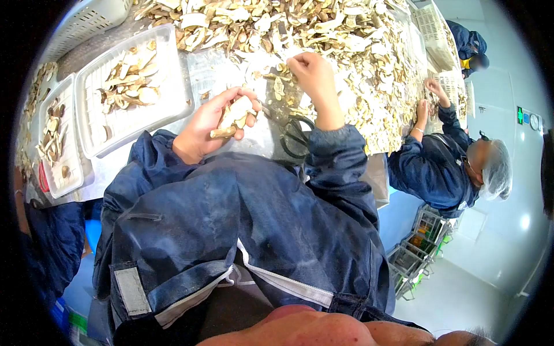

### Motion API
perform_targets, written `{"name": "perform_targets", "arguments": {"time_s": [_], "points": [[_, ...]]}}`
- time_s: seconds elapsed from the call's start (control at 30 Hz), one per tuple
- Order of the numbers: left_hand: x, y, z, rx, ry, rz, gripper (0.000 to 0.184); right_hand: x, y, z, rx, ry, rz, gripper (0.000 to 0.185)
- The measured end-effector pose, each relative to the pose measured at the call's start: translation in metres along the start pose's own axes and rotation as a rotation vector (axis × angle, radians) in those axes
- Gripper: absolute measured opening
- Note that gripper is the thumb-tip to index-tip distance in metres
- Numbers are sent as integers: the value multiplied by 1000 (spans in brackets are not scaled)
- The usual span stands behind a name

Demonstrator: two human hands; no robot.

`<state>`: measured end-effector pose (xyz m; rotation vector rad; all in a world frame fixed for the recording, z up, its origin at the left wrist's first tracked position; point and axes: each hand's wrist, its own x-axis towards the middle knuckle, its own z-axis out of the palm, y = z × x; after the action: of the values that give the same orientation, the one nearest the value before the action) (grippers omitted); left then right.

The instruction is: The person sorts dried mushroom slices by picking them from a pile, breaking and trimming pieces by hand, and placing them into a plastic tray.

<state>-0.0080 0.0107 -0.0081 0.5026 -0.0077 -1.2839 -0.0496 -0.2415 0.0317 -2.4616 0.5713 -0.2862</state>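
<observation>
My left hand (209, 122) is curled palm up around several pale dried slices (235, 115), in front of my jacket. To its right, my right hand (309, 68) is over the table among the loose slices, with its fingertips pressed together; a small slice (281, 67) lies at or between them, too small to tell. Another slice (279, 88) lies on the table just below those fingertips. A large spread of pale and brown slices (358, 63) covers the table beyond and to the right of my hands. Dark scissor-like handles (296, 137) lie beside my right wrist.
A white tray (183, 75) with slices stands at the left, with a narrower tray (74, 161) beside it. Perforated baskets (86, 26) stand at the upper left and upper right. A co-worker (438, 161) works at the right; others show at the edges.
</observation>
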Motion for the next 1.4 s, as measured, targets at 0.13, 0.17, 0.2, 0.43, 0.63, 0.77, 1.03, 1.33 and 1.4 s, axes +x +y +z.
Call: {"name": "perform_targets", "arguments": {"time_s": [0.13,0.17,0.2,0.43,0.63,0.77,1.03,1.33,1.4], "points": [[-1,3,2,-7,11,18,35,10,-1,22,-99,95,-197,20],[-1,3,1,-10,10,23,34,10,-2,24,-120,88,-217,19],[-2,4,2,-11,-2,26,35,9,-2,22,-133,27,-202,18],[-2,2,5,-14,-40,5,36,12,-8,8,-147,0,-98,30],[-1,5,2,-4,-10,29,35,32,-16,33,-350,122,-73,38],[-1,3,2,-3,-7,15,35,26,-18,31,-284,48,-41,35],[-2,4,2,-2,-36,28,37,5,-4,10,75,-94,65,23],[-1,4,2,20,-33,32,37,-10,3,2,14,86,55,28],[0,4,2,18,-38,31,37,-9,2,-3,-53,106,120,29]]}}
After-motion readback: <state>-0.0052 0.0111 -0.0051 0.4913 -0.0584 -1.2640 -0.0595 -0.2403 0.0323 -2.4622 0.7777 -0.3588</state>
